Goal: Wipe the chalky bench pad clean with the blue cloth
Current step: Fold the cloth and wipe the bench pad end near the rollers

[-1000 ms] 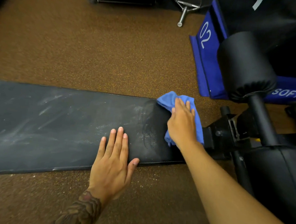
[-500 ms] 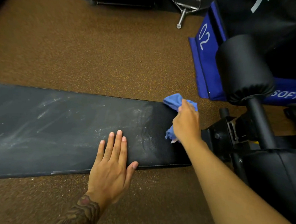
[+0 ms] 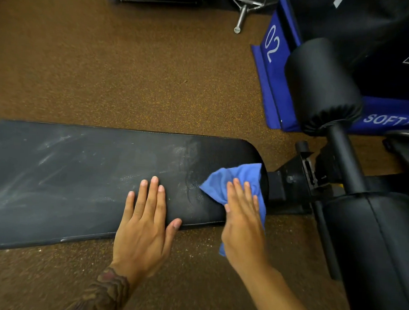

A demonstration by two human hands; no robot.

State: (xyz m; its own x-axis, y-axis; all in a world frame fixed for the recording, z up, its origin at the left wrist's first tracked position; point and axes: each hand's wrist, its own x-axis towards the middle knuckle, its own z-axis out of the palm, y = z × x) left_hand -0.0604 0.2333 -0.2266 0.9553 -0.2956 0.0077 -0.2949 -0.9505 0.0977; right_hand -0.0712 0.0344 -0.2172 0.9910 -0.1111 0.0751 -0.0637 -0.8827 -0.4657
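Observation:
A long black bench pad [image 3: 82,178] runs from the left edge to the middle right, streaked with white chalk along most of its length; its right end looks darker. My left hand [image 3: 146,223] lies flat on the pad's near edge, fingers straight. My right hand [image 3: 242,224] presses the blue cloth [image 3: 235,180] against the pad's right near corner with straight fingers. Part of the cloth hangs below my palm over the edge.
The bench's black frame and bolts [image 3: 298,175] lie right of the pad, with a black roller pad [image 3: 322,85] on a post above. A blue soft box marked 02 [image 3: 272,46] stands behind it. A metal handle [image 3: 243,11] lies on the brown speckled floor [image 3: 132,66].
My right hand has dragged the blue cloth from the pad's far right corner down toward me to its near right corner. The left hand has stayed flat in place.

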